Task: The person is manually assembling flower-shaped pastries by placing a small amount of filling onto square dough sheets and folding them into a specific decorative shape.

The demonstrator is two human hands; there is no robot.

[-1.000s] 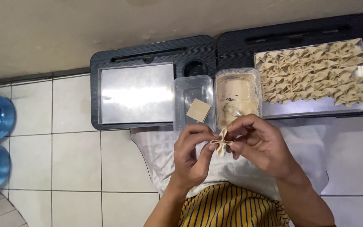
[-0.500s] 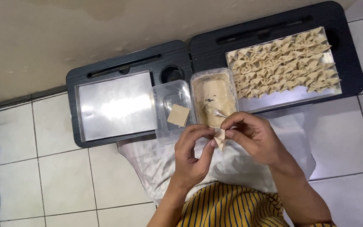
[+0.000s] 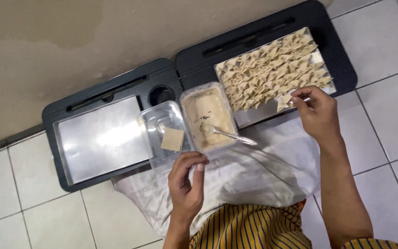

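A folded dumpling [image 3: 283, 102] is pinched in the right hand [image 3: 316, 115] at the filled tray's [image 3: 321, 60] edge, judged mid-placement; the left hand [image 3: 186, 184], loosely curled and empty, lies just below the square wrapper [image 3: 172, 139].

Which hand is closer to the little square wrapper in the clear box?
Left. The left hand hovers just below the square wrapper in the clear box. The right hand is far off to the right, holding a folded dumpling at the tray.
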